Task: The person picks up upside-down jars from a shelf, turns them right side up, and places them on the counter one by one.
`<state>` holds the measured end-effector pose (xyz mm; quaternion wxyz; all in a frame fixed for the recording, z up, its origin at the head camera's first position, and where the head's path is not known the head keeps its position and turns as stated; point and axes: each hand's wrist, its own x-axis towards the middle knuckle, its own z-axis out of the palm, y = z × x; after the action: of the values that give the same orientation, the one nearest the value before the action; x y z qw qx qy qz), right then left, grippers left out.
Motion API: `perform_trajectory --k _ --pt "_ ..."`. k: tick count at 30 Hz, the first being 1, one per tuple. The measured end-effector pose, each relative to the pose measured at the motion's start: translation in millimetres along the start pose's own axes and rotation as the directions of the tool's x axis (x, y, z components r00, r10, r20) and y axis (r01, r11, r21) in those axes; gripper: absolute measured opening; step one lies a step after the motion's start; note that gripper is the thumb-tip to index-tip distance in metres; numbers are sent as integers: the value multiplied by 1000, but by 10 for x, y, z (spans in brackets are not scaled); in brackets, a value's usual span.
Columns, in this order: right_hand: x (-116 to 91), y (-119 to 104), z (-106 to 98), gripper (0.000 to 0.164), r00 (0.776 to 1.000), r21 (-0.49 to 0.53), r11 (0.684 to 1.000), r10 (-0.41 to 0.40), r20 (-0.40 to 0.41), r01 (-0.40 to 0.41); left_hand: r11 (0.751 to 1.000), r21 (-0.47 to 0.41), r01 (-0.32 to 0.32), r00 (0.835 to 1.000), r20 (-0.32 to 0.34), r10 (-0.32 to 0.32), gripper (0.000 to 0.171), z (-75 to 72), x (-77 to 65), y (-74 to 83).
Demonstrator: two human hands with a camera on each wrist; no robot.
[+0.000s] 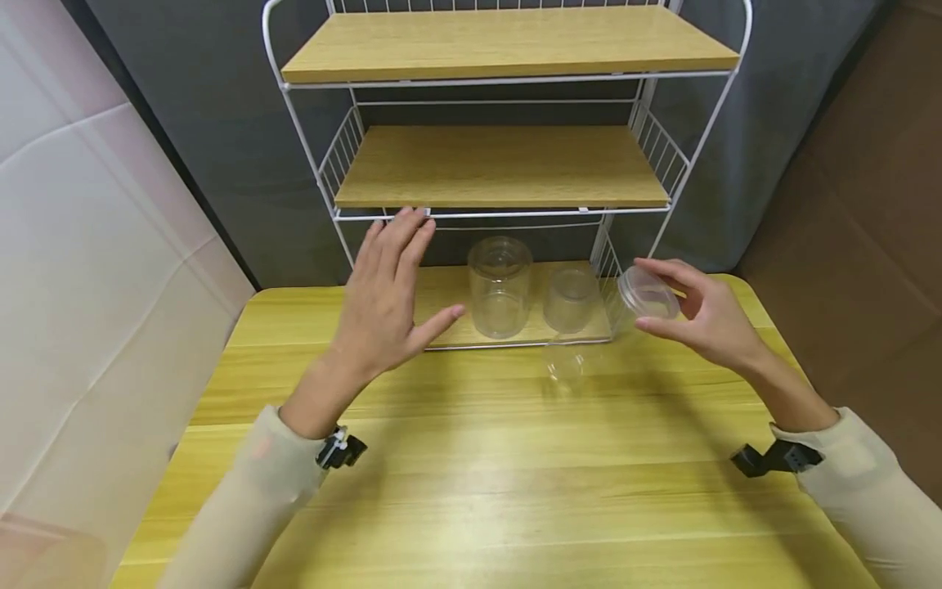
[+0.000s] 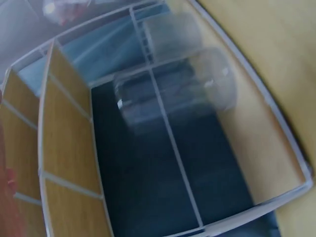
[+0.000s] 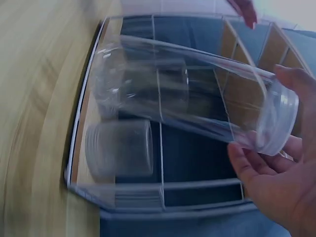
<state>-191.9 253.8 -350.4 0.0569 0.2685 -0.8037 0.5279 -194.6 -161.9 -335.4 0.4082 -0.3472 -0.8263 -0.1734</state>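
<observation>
My right hand [image 1: 706, 317] grips a tall clear plastic jar [image 3: 197, 106] by its lidded end, thumb and fingers curled round the lid [image 1: 648, 293]. The jar is tilted, its base pointing down and left in front of the rack's bottom shelf [image 1: 446, 315]. On that shelf stand two other clear jars, a larger one [image 1: 500, 290] and a shorter one [image 1: 571, 303]. My left hand [image 1: 379, 303] is raised with fingers extended, holding nothing. Its fingertips overlap the middle shelf's front rail in the head view; I cannot tell whether they touch.
The white wire rack has a wooden middle shelf [image 1: 500, 168] and top shelf [image 1: 508, 37] above the jars. It stands at the back of a wooden table [image 1: 471, 474]. A white sheet [image 1: 88, 270] borders the left side, a brown panel [image 1: 861, 213] the right.
</observation>
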Motion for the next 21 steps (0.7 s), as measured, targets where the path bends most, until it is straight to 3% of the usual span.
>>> perform_trajectory --k 4,11,14,21 --pt "-46 41 -115 73 999 -187 982 24 28 -18 996 89 13 1000 -17 -12 86 -109 173 -114" --pt "-132 150 -266 73 998 -409 913 36 53 -12 979 204 31 998 52 -42 87 -167 375 -292" --pt "-173 190 -318 74 997 -460 887 64 49 -34 972 233 22 996 81 -42 86 -161 420 -358" --pt "-266 273 -449 74 992 -494 862 123 -16 -114 964 263 38 991 115 -70 87 -141 447 -448"
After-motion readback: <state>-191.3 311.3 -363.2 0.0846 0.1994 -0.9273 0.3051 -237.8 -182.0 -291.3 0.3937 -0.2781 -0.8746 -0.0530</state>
